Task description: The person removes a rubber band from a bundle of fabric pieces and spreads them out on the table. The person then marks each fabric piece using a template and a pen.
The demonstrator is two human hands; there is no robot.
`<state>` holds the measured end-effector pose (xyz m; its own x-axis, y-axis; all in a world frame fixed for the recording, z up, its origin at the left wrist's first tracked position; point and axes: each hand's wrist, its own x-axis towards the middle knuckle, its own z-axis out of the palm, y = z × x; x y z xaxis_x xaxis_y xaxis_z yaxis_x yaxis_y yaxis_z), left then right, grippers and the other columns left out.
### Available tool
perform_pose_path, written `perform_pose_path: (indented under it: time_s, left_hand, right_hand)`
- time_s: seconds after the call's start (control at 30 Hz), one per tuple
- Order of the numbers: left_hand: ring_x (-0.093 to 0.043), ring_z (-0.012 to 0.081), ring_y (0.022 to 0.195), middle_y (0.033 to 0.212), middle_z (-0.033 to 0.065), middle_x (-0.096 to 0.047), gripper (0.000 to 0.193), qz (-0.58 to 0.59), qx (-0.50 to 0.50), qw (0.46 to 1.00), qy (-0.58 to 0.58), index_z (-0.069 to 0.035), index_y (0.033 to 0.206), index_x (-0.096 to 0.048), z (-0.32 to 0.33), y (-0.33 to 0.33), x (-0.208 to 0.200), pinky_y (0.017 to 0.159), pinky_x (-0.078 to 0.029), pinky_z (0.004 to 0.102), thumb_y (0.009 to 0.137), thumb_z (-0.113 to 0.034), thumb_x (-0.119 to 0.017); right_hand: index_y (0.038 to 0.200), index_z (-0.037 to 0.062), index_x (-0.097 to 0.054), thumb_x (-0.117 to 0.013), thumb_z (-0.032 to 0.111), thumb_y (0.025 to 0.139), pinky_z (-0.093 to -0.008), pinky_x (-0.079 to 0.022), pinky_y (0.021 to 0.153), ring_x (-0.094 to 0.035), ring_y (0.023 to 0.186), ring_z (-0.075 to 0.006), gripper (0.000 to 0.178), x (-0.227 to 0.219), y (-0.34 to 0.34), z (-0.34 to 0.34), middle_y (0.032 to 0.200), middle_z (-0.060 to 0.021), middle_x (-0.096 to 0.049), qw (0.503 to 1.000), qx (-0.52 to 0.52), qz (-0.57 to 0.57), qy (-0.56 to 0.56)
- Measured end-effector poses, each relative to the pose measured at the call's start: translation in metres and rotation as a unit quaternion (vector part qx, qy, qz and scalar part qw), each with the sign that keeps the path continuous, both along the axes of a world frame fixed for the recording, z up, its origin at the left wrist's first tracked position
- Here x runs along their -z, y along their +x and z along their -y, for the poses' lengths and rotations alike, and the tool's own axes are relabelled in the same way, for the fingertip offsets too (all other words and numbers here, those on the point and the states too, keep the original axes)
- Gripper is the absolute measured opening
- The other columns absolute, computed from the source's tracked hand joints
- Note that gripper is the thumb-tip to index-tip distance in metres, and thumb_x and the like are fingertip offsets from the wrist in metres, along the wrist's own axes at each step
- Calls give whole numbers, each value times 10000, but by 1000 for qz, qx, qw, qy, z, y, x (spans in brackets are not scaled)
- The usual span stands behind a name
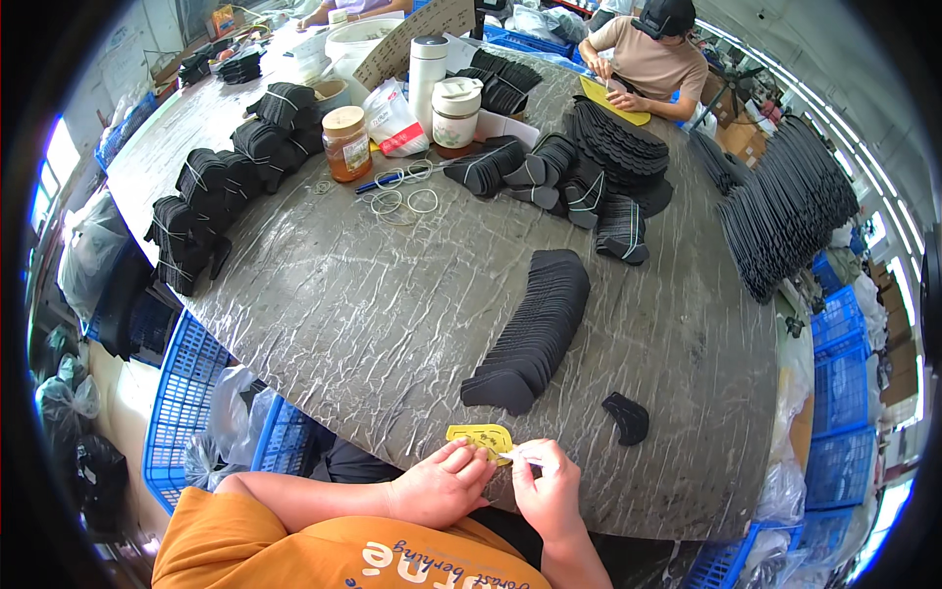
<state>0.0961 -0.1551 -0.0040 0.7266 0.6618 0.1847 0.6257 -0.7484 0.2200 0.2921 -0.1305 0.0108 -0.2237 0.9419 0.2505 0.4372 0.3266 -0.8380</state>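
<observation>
Near the table's front edge, a small yellow template (488,432) with cut-out marks lies close to my body. My left hand (444,485) is closed over its left part, fingers pressed together on it. Between the thumb and fingers of my right hand (548,487) is a thin white pen-like tool (508,455), its tip at the template's right side. Whether a black piece lies under the template is hidden. Just beyond stands a curved row of overlapping black cut pieces (535,329). One loose black piece (626,418) lies to the right of my right hand.
Banded black bundles (201,182) line the left side; more bundles (621,231) and tall stacks (790,206) stand right. A jar (346,145), a lidded mug (456,113) and rubber bands (397,204) sit mid-table. Across, another person (657,59) works on a yellow board. Blue baskets (186,393) flank the table.
</observation>
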Motion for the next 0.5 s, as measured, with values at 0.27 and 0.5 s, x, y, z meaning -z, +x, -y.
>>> perform_pose_path:
  time_s: [0.27,0.5]
  left_hand:
    - [-550,353,1181,1185,187,-599,469,7,7,1000,16,34,1055,-677,-1,2,2,1059,-442,471,885,-402,-638]
    - [-552,351,1175,1157,176,-615,440,32,14,999,17,15,1034,-689,0,1,6,1050,-443,478,895,-399,-638]
  right_hand:
    - [924,8,-590,-652,-1,889,-413,-545,692,-678,792,-348,72,-5,-30,-27,883,-160,-689,995,-95,-21,-30]
    - [918,15,-591,-666,-3,860,-426,-537,713,-666,809,-356,97,-5,-35,-29,878,-154,-684,993,-117,8,-29]
